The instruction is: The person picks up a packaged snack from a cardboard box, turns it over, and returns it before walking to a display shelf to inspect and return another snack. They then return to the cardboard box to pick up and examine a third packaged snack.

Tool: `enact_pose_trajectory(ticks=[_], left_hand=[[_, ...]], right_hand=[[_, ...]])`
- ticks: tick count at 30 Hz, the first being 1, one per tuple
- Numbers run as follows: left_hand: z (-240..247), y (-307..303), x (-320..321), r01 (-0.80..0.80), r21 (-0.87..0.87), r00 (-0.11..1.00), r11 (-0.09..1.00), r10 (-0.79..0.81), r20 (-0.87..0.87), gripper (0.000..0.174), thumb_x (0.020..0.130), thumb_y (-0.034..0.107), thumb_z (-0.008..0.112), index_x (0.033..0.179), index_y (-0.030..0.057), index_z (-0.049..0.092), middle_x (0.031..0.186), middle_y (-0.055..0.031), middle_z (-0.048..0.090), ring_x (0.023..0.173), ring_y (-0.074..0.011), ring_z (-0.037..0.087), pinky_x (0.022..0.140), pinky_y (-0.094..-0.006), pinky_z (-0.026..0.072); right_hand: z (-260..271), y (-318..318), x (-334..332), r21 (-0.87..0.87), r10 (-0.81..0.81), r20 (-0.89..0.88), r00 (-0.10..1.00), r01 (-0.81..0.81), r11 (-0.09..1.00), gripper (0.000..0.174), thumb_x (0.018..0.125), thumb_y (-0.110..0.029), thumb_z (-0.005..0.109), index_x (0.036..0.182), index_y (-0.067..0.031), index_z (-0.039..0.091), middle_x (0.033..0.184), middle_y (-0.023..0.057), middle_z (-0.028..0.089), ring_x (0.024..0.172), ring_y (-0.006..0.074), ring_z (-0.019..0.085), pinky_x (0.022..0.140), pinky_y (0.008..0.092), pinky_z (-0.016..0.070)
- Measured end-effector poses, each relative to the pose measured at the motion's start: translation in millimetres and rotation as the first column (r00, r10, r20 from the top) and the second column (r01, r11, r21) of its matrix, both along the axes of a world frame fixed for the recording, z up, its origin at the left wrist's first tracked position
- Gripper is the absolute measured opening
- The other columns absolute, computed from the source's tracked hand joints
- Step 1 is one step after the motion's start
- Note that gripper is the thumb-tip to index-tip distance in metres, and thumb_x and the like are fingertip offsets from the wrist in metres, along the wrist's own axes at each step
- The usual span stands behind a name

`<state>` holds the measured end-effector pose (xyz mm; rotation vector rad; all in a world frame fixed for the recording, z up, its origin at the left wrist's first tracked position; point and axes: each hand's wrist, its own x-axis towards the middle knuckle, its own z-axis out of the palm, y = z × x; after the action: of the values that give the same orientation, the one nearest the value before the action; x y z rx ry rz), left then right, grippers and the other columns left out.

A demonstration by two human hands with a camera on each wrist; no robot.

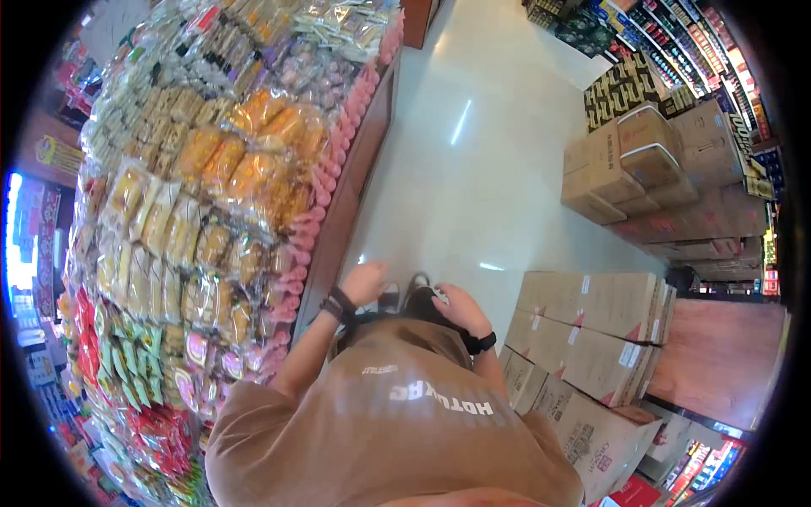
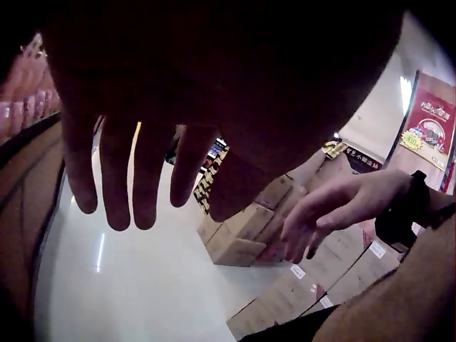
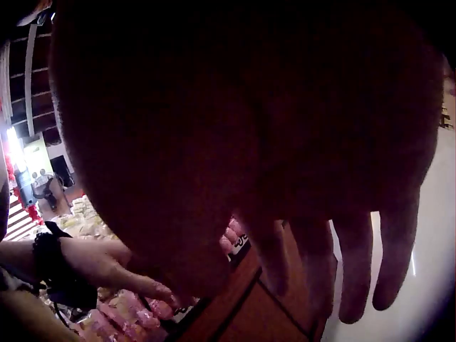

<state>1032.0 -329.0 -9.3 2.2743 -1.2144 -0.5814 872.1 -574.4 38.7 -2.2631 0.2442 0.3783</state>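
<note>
In the head view the left hand point(image 1: 363, 283) hangs in front of the body, beside the display's wooden side, holding nothing. The right hand point(image 1: 462, 308) hangs at the other side of the waist, also holding nothing, near stacked cartons point(image 1: 583, 296). Up close in the left wrist view, the dark left hand point(image 2: 149, 142) has its fingers loosely extended and spread. The right wrist view shows the right hand point(image 3: 306, 199) with fingers hanging relaxed and slightly apart. Neither hand touches any goods.
A long display of packaged food point(image 1: 211, 169) with a pink edging point(image 1: 317, 194) runs along the left. Brown boxes point(image 1: 629, 160) are piled at the right, by a wooden-topped stand point(image 1: 718, 359). Glossy floor point(image 1: 456, 177) stretches between them. Product shelves point(image 1: 676, 42) stand beyond.
</note>
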Motion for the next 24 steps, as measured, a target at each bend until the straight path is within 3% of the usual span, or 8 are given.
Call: enact_pose_trajectory(ticks=[5, 8, 12, 14, 15, 16, 21, 24], left_hand=[[8, -27, 37, -0.078, 0.054, 0.979, 0.995, 0.087, -0.187, 0.036, 0.093, 0.026, 0.068, 0.123, 0.0063, 0.065, 0.109, -0.0219, 0.069, 0.104, -0.0393, 0.066, 0.091, -0.0476, 0.0531], [-10, -53, 80, -0.052, -0.069, 0.996, 0.996, 0.047, -0.070, 0.036, 0.094, 0.025, 0.066, 0.125, 0.0058, 0.064, 0.111, -0.0219, 0.069, 0.106, -0.0398, 0.065, 0.092, -0.0478, 0.0528], [29, -107, 156, -0.166, -0.077, 0.986, 0.983, 0.167, 0.005, 0.035, 0.090, 0.020, 0.067, 0.122, 0.0038, 0.068, 0.116, -0.0194, 0.070, 0.109, -0.0374, 0.065, 0.093, -0.0466, 0.0537], [48, -136, 197, -0.205, -0.197, 0.974, 0.959, 0.220, 0.054, 0.029, 0.093, 0.017, 0.065, 0.118, 0.0027, 0.067, 0.112, -0.0192, 0.070, 0.106, -0.0376, 0.065, 0.092, -0.0446, 0.0532], [64, -152, 218, -0.236, -0.176, 0.968, 0.956, 0.247, 0.042, 0.027, 0.093, 0.014, 0.066, 0.117, 0.0022, 0.067, 0.110, -0.0189, 0.070, 0.105, -0.0372, 0.067, 0.090, -0.0440, 0.0538], [76, -165, 239, -0.237, -0.227, 0.960, 0.945, 0.264, 0.096, 0.026, 0.092, 0.013, 0.067, 0.116, 0.0020, 0.067, 0.109, -0.0187, 0.070, 0.102, -0.0373, 0.067, 0.089, -0.0441, 0.0541], [104, -205, 334, -0.436, -0.347, 0.828, 0.830, 0.522, 0.207, 0.026, 0.091, 0.011, 0.068, 0.116, 0.0021, 0.068, 0.110, -0.0192, 0.070, 0.102, -0.0382, 0.067, 0.088, -0.0435, 0.0533], [138, -217, 382, -0.576, -0.383, 0.763, 0.723, 0.643, 0.067, 0.028, 0.090, 0.009, 0.069, 0.117, 0.0014, 0.068, 0.111, -0.0192, 0.070, 0.103, -0.0376, 0.067, 0.091, -0.0435, 0.0521]], right_hand=[[-11, -37, 58, 0.047, 0.028, -0.024, 0.999, -0.027, 0.999, 0.032, 0.094, -0.022, 0.061, 0.119, -0.0026, 0.066, 0.113, 0.0258, 0.068, 0.104, 0.0445, 0.064, 0.091, 0.0499, 0.0517], [-16, -73, 105, 0.060, 0.036, 0.068, 0.997, -0.040, 0.997, 0.031, 0.094, -0.022, 0.061, 0.118, -0.0028, 0.067, 0.111, 0.0251, 0.068, 0.103, 0.0445, 0.064, 0.091, 0.0498, 0.0518], [-19, -122, 183, 0.066, 0.038, 0.196, 0.980, -0.052, 0.996, 0.030, 0.095, -0.020, 0.059, 0.118, -0.0028, 0.067, 0.106, 0.0236, 0.068, 0.096, 0.0433, 0.065, 0.086, 0.0479, 0.0533], [13, -138, 232, 0.231, -0.064, 0.204, 0.977, 0.016, 0.973, 0.028, 0.097, -0.020, 0.058, 0.117, -0.0023, 0.067, 0.105, 0.0230, 0.069, 0.093, 0.0424, 0.066, 0.084, 0.0473, 0.0540], [23, -150, 258, 0.305, -0.111, 0.202, 0.973, 0.045, 0.951, 0.027, 0.098, -0.020, 0.058, 0.116, -0.0021, 0.067, 0.105, 0.0227, 0.069, 0.091, 0.0419, 0.067, 0.083, 0.0470, 0.0543], [20, -162, 282, 0.273, -0.084, 0.260, 0.962, 0.010, 0.962, 0.027, 0.099, -0.020, 0.058, 0.116, -0.0017, 0.067, 0.104, 0.0223, 0.070, 0.090, 0.0416, 0.067, 0.082, 0.0468, 0.0545], [32, -207, 385, 0.126, 0.074, 0.397, 0.915, -0.134, 0.983, 0.026, 0.100, -0.020, 0.059, 0.114, -0.0002, 0.068, 0.102, 0.0213, 0.071, 0.091, 0.0397, 0.069, 0.082, 0.0458, 0.0550], [47, -224, 428, 0.218, 0.049, 0.454, 0.890, -0.164, 0.962, 0.026, 0.099, -0.020, 0.060, 0.115, -0.0006, 0.068, 0.104, 0.0214, 0.071, 0.093, 0.0395, 0.069, 0.083, 0.0455, 0.0550]])
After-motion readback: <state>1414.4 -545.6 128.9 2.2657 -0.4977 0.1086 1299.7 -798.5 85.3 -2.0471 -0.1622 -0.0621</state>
